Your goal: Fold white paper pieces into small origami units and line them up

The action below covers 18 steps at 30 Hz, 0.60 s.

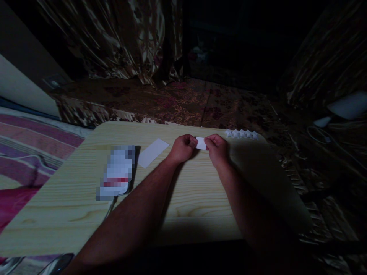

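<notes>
Between my two hands is a small white piece of paper (201, 143), stretched level just above the wooden table (197, 191). My left hand (184, 147) pinches its left end between thumb and fingers. At its right end, my right hand (218, 148) pinches it the same way. A larger white paper sheet (153, 152) lies flat to the left of my left hand. Beyond my right hand, several small white folded paper stars (241, 133) sit in a row along the table's far edge.
A phone-like device (117, 172), blurred out, rests on the table's left side with a cable (110, 209) running toward me. Striped bedding (31, 145) borders the table on the left. Behind it are a patterned cloth-covered ledge (172, 97) and curtains (137, 38). A pale lamp-like object (348, 105) stands at right.
</notes>
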Available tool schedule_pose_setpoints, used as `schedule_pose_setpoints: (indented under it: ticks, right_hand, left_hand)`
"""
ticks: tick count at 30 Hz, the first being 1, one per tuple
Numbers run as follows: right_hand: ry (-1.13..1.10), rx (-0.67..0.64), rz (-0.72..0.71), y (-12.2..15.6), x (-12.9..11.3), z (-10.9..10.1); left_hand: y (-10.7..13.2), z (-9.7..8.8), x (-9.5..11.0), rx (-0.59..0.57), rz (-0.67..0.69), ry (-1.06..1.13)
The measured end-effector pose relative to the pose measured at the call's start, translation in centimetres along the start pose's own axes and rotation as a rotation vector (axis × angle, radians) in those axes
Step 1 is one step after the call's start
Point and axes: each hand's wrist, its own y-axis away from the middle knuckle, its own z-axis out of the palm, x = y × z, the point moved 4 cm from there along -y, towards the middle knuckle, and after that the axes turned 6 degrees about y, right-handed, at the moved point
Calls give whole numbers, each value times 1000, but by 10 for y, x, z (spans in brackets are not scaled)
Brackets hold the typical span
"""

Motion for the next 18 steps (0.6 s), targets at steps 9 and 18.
schedule_pose_setpoints:
  ticks: [9,18]
  right_hand:
    - [56,6,-33,0,-1,0]
    - [16,15,-23,-1,0,0]
  left_hand:
    - [4,3,4,-14,-44,-82]
    - [1,1,-3,-16,5,-73]
